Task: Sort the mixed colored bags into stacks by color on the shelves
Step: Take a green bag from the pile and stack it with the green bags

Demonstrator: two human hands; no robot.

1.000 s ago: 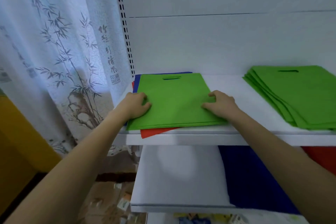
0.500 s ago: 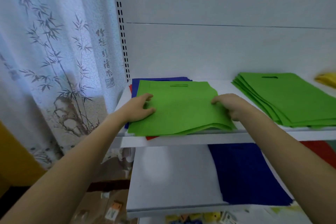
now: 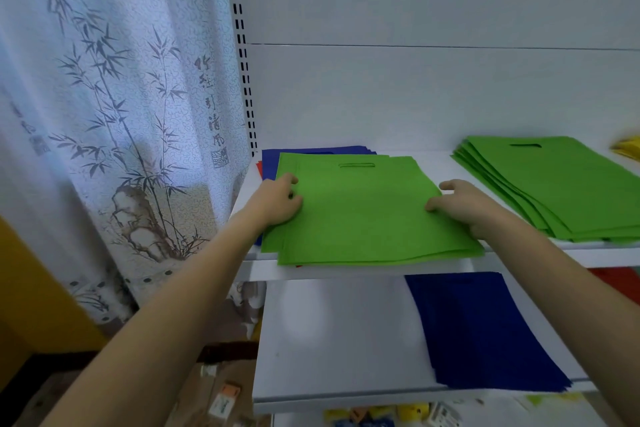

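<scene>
Fingers of the left hand [image 3: 278,203] and right hand [image 3: 465,206] grip opposite edges of the green bags [image 3: 367,215]; another green stack [image 3: 561,184] lies just right of the right fingers

A white translucent curtain printed with grey ink bamboo, rocks and calligraphy [image 3: 104,114] hangs at the left, bluish daylight glowing through it. Just beside it rise the slotted white upright [image 3: 242,80] and plain white back panel [image 3: 433,90] of a white metal shelving unit [image 3: 339,333]. Below the curtain stands a mustard-yellow wall [image 3: 31,295], and the dim floor [image 3: 52,392] holds what may be brown cardboard.

Bare shelf [image 3: 440,165] between left stack [image 3: 363,215] and right stack [image 3: 561,184] seems passable.
</scene>
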